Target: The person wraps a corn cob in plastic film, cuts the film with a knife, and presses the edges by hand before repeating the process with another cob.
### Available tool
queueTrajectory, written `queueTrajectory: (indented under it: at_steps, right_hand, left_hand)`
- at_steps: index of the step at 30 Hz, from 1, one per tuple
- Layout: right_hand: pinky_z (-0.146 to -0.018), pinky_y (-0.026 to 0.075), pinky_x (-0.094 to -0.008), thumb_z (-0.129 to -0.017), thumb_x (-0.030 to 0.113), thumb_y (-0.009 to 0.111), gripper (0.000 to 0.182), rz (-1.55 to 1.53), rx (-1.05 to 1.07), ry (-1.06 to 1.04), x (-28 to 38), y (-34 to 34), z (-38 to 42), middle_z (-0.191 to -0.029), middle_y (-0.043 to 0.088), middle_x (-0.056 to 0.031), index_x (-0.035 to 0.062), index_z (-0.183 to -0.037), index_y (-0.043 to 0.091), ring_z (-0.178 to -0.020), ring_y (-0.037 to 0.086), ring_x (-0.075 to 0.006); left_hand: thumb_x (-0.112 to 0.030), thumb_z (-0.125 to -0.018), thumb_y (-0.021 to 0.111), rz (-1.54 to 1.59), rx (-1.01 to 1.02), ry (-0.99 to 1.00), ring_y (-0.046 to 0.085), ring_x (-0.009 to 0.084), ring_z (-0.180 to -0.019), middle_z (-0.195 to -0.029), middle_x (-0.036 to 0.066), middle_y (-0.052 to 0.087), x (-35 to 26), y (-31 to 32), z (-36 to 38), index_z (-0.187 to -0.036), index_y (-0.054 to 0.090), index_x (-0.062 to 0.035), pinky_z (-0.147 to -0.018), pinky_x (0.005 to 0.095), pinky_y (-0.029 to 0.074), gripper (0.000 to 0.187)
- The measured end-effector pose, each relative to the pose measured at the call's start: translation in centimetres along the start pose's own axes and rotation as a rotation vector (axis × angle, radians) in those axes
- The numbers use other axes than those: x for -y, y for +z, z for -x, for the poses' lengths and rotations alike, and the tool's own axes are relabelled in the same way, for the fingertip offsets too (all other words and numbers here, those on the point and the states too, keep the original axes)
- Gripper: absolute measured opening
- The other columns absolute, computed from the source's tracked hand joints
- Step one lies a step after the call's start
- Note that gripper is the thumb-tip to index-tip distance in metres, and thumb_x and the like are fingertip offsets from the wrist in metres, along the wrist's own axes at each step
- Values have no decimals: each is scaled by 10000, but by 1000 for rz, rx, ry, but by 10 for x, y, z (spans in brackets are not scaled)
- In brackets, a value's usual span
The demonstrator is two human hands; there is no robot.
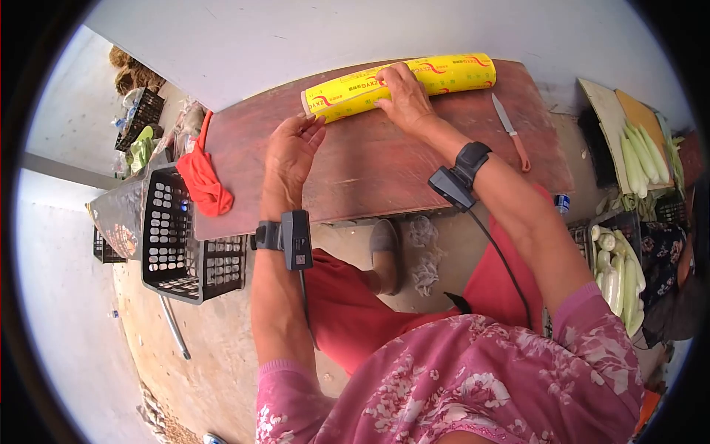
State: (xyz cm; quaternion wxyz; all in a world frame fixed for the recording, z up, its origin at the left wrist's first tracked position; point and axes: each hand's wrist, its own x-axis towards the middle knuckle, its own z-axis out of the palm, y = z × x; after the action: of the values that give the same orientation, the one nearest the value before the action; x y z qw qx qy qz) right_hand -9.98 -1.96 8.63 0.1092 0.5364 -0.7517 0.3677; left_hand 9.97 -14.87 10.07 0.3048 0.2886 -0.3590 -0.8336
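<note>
A thick yellow roll of cling film [462,72] with red print lies slantwise along the far side of the reddish wooden table [355,166]. My right hand [405,96] grips the roll near its middle, fingers over the top and thumb on the near side. At the roll's left end, my left hand [294,144] is closed with thumb and fingertips pinched against the lower edge. Whatever lies between those fingertips is too thin or hidden to make out. To the right of the roll is a knife [510,129] with a pink handle, blade pointing away from me.
A red cloth [203,181] hangs over the table's left edge, beside a black plastic crate [170,229]. Long pale-green vegetables [643,159] lie on a board at the right, with more vegetables [617,274] in a crate nearer me. A wall stands behind the table.
</note>
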Motion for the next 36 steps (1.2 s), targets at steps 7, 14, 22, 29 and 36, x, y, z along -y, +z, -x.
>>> queueTrajectory:
  at_steps: [7, 14, 22, 29, 36]
  right_hand:
    - [-792, 481, -457, -727, 83, 742, 406, 70, 72, -39, -4, 4, -3, -1073, 479, -111, 89, -1032, 475, -936, 560, -367]
    - [-728, 475, -459, -788, 127, 674, 151, 91, 154, -39, -6, 9, -1, -913, 553, -110, 93, -886, 563, -897, 583, -363]
    - [-716, 483, -452, -854, 207, 597, 127, -58, 92, -2, -11, 4, -7, -858, 641, -119, 89, -842, 644, -829, 609, -355]
    - [-709, 478, -445, -855, 229, 606, 144, -30, 150, 52, -8, -9, -9, -845, 643, -134, 87, -873, 620, -813, 609, -360]
    - [-694, 465, -449, -841, 192, 631, 139, -44, 172, 9, -10, -15, -10, -818, 624, -126, 68, -827, 568, -800, 595, -364]
  left_hand:
    - [-94, -919, 517, -35, 12, -35, 608, 304, -1008, -1012, 166, 600, -1, -10, 2, -998, 527, 28, -889, 402, 501, 146]
    - [-90, -912, 527, -27, 6, -27, 616, 299, -993, -1001, 162, 608, -2, -3, 5, -990, 530, 28, -871, 389, 510, 141]
    - [-80, -897, 538, -20, -16, -11, 623, 284, -973, -975, 156, 616, -4, -3, 0, -963, 542, 32, -857, 376, 516, 130]
    - [-86, -895, 538, -16, -20, -1, 635, 271, -935, -951, 153, 627, -5, -2, -3, -959, 550, 36, -839, 369, 525, 139]
    - [-30, -870, 535, 34, -63, 12, 625, 275, -909, -978, 186, 600, -6, 0, -3, -986, 539, 82, -785, 354, 523, 162]
